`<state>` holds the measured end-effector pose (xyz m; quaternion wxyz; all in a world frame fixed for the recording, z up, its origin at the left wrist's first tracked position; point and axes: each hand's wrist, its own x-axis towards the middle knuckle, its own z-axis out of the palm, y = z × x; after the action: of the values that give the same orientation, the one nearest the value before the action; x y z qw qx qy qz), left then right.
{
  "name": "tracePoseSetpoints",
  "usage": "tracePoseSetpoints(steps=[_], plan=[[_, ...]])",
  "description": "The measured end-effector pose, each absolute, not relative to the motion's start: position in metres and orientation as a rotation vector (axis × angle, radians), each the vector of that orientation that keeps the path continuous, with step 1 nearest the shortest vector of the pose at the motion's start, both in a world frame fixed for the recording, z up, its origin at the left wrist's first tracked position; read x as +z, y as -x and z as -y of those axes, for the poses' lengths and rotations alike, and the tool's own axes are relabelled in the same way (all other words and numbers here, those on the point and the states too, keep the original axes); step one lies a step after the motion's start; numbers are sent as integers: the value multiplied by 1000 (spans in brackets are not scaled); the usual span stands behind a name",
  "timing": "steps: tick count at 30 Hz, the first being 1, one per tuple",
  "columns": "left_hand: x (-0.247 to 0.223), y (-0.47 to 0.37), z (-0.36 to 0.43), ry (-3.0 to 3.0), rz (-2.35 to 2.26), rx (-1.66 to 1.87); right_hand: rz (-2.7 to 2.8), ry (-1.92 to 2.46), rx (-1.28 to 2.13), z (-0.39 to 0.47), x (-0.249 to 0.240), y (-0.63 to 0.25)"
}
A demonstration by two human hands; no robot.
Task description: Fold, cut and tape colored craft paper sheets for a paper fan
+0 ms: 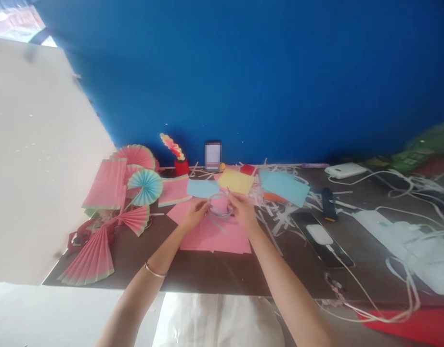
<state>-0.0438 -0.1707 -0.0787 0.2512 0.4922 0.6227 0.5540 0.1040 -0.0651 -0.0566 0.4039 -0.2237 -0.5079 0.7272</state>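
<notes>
Pale ring (220, 215) | between both hands (196, 213) (243, 210), over pink paper (215, 239) | hands gripping its opposite sides

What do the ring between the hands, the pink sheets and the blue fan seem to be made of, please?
Ring: perhaps plastic, by its pale, glossy-looking rim; too blurred to be sure. Pink sheets: probably matt paper, as they lie thin and flat without glare. Blue fan: likely matt paper too, with crisp radial pleats.
</notes>
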Motion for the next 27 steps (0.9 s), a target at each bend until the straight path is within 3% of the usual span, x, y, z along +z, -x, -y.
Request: tracePoseSetpoints(steps=[3,7,12,18,27], plan=[[-80,49,180,-1359,-1973,1561,1244,579,1783,65,-54,-107],[-80,57,187,-1500,-2365,1317,1124,635,1667,60,-49,-115],[-73,52,163,-1460,-2547,824,1094,667,1573,49,-51,-122],[-66,37,131,-1262,-2714,626,1121,772,1526,46,-63,-118],[-74,87,159,-1235,-2370,1239,1186,762,1602,51,-62,-117]])
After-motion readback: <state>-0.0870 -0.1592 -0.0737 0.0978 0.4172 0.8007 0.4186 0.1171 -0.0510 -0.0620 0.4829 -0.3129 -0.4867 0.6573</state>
